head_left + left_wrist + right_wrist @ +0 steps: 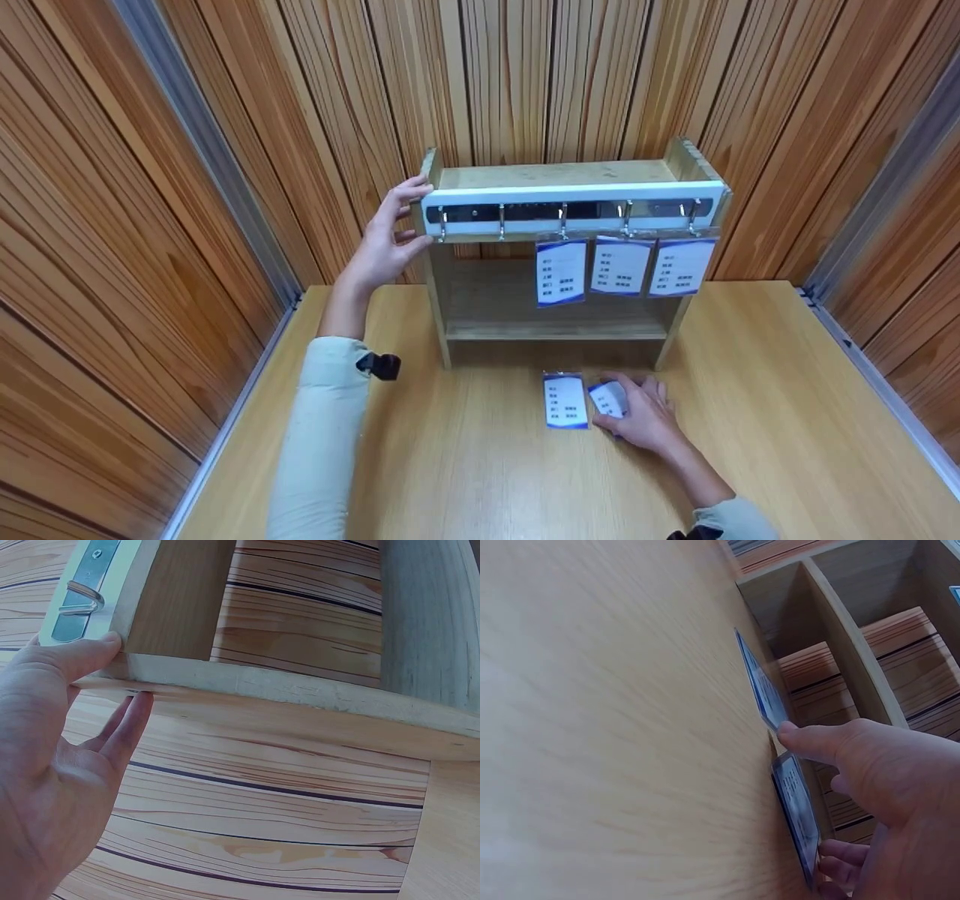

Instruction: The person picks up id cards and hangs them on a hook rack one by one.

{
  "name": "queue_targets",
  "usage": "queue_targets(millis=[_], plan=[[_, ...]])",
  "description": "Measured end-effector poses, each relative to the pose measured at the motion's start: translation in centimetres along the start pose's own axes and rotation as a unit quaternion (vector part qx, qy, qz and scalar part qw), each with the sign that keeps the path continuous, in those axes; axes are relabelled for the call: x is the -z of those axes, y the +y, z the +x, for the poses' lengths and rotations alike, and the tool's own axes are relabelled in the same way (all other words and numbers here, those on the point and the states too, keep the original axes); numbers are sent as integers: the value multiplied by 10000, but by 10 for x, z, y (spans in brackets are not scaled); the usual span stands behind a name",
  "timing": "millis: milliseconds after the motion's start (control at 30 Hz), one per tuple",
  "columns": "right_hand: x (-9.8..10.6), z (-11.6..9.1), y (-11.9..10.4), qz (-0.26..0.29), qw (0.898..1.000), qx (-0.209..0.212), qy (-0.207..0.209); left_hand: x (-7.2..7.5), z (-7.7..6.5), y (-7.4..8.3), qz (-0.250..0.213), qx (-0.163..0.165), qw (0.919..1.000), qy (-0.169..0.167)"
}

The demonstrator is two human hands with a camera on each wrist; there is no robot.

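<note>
A small wooden shelf [555, 330] stands on the table, with a white hook rail [532, 227] across its upper front. Three badge cards [621, 264] hang from the hooks on the rail's right part. My left hand [382, 244] grips the shelf's left end, thumb against the rail's end and fingers along the outer side panel [300, 694]. On the table, my right hand [646, 412] holds a tilted badge card [798, 810] between thumb and fingers, partly covering it in the head view. Just left of it lies another badge card [565, 401].
The wooden table [465, 465] reaches back to a plank wall [510, 82]. Plank walls with grey metal trim also rise at left [97, 247] and right [907, 322]. Two hooks at the rail's left [502, 221] carry no cards.
</note>
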State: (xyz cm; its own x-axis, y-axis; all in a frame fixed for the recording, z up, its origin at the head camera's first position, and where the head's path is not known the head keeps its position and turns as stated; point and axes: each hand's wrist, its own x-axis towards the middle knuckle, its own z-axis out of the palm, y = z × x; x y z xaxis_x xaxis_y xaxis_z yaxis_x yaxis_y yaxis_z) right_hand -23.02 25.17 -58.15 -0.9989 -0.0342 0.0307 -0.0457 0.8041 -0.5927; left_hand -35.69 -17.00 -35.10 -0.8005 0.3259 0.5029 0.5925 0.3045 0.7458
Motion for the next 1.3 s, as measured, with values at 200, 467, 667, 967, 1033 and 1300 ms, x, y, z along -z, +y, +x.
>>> queue_targets(millis=[200, 467, 667, 967, 1033, 1300], plan=[[0, 0, -2, -57, 9998, -116, -122, 0, 0, -1, 21, 40, 10000, -7], [2, 3, -4, 88, 9992, -225, -331, -1, 1, 0, -13, 94, 10000, -15], [5, 5, -4, -79, 9985, -447, -305, -2, 0, 1, 18, 142, 9999, -19], [6, 12, -5, -262, 9963, -719, -398, 1, 0, 0, -2, 16, 10000, -13], [6, 12, -5, -275, 9958, -757, -432, 1, -1, 0, -3, -21, 10000, -26], [5, 11, -7, -22, 9967, -699, -422, -1, 1, 0, 10, 23, 10000, 14]])
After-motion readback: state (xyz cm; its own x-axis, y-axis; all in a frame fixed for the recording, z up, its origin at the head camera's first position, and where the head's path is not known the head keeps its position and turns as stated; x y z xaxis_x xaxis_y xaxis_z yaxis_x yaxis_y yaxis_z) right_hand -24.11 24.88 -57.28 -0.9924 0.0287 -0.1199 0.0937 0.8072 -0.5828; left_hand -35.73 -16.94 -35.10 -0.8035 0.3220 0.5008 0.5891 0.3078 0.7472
